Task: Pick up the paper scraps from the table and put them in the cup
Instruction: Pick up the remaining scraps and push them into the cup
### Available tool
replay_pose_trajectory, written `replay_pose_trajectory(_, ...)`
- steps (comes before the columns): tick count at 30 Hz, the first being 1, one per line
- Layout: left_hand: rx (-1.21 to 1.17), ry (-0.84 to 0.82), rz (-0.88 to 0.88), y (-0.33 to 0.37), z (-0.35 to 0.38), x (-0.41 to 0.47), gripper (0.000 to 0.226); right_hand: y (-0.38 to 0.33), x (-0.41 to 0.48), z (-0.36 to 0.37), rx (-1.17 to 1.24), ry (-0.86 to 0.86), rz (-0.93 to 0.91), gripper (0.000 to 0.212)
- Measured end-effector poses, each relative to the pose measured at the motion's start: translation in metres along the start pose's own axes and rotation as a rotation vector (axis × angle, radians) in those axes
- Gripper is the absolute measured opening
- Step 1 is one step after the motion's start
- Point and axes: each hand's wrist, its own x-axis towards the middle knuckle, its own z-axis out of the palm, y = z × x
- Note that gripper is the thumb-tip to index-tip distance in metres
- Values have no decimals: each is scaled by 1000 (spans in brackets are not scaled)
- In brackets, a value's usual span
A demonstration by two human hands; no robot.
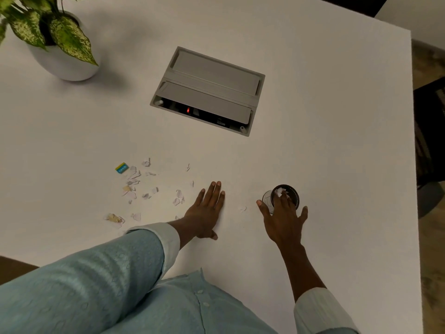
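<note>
Several white paper scraps [134,186] lie scattered on the white table [325,131], left of centre. One small scrap [242,209] rests between my hands. A dark cup [292,192] stands at the right with white paper [279,191] showing inside it. My right hand [283,218] hovers over the cup with fingers spread, its fingertips at the rim above the paper. My left hand [208,208] lies flat on the table, palm down, just right of the scraps and holding nothing.
A small blue and yellow wrapper [121,168] lies at the far left of the scraps. A grey cable box [209,90] is set into the table behind. A potted plant [57,42] stands at the back left. The table's edge runs down the right side.
</note>
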Motion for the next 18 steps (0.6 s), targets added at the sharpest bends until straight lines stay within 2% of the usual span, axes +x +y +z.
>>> replay_pose_trajectory(6,-53,24,21,-7,-3,-2,131,3,-13,-6,75,335,-13,39)
replay_pose_trajectory(9,-96,43,48,-16,-4,-3,119,3,-18,-6,192,430,-29,31)
replay_pose_trajectory(13,-91,52,69,-23,-6,-5,104,-3,-27,0,238,576,-154,18)
replay_pose_trajectory(15,-118,78,69,-25,-5,-9,91,-11,-32,9,277,599,-266,15)
replay_pose_trajectory(18,-146,131,68,-30,6,-25,79,-26,-38,30,332,504,-418,13)
